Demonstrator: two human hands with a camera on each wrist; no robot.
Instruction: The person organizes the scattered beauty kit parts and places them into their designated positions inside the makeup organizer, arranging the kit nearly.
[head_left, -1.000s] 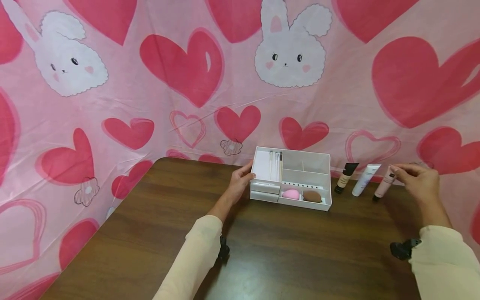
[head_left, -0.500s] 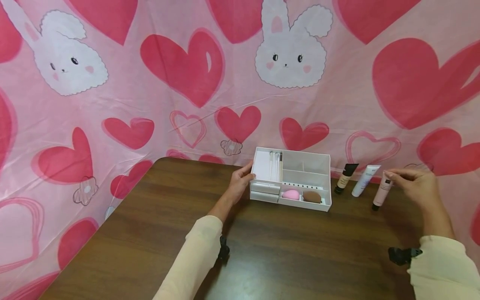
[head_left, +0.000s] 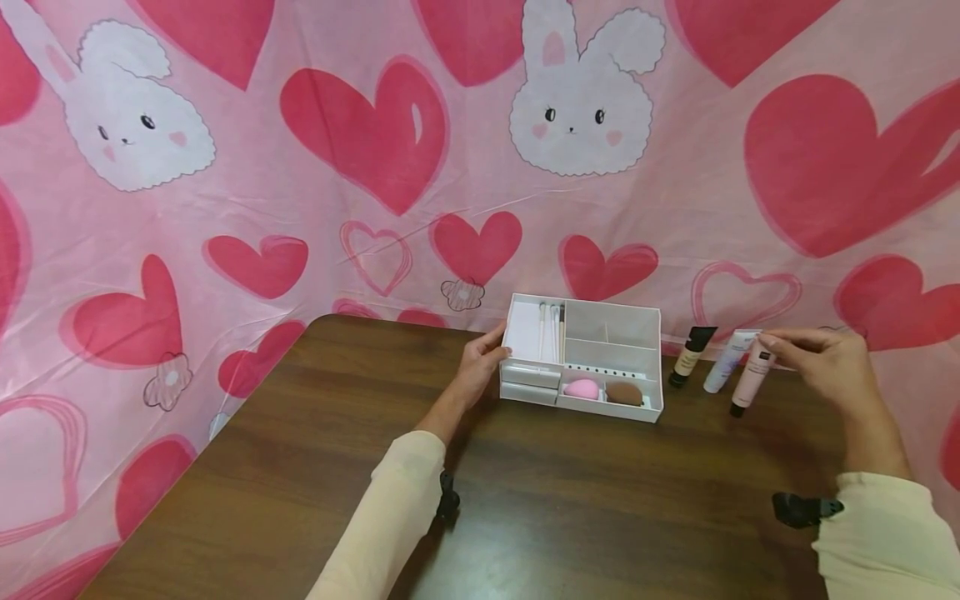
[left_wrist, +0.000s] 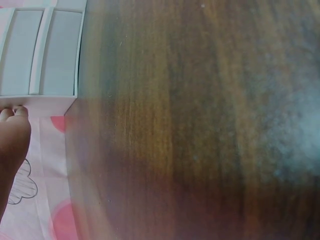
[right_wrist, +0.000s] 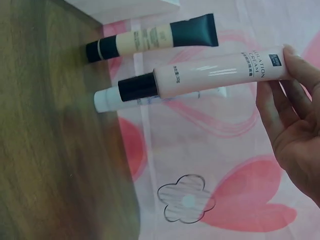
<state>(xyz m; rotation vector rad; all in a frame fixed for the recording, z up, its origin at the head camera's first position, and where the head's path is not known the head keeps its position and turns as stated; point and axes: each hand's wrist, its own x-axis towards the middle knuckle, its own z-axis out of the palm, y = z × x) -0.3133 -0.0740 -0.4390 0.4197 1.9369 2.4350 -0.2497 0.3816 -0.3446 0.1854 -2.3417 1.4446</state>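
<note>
My right hand [head_left: 836, 371] pinches the top end of a pale pink cream tube [head_left: 751, 383] between thumb and fingers. In the right wrist view the tube's black cap [right_wrist: 138, 87] points down, and "cream" is printed on its side. Behind it a white tube [head_left: 723, 367] stands on its cap, partly covered by the pink one. A beige foundation tube [head_left: 686, 363] with a black cap stands left of it. My left hand [head_left: 477, 367] grips the left side of a white makeup organizer [head_left: 613, 410], thumb near its front edge.
Inside the organizer are slim makeup brushes [head_left: 555, 332], a pink makeup sponge [head_left: 582, 389] and a brown sponge [head_left: 624, 393]. Two small drawers [head_left: 528, 392] are at its front left. The brown wooden table [head_left: 525, 500] ends at a pink heart-and-bunny cloth [head_left: 480, 167].
My right hand has carried the pink tube left and slightly toward me, so it now overlaps the white tube in the head view. The left hand and organizer have stayed in place.
</note>
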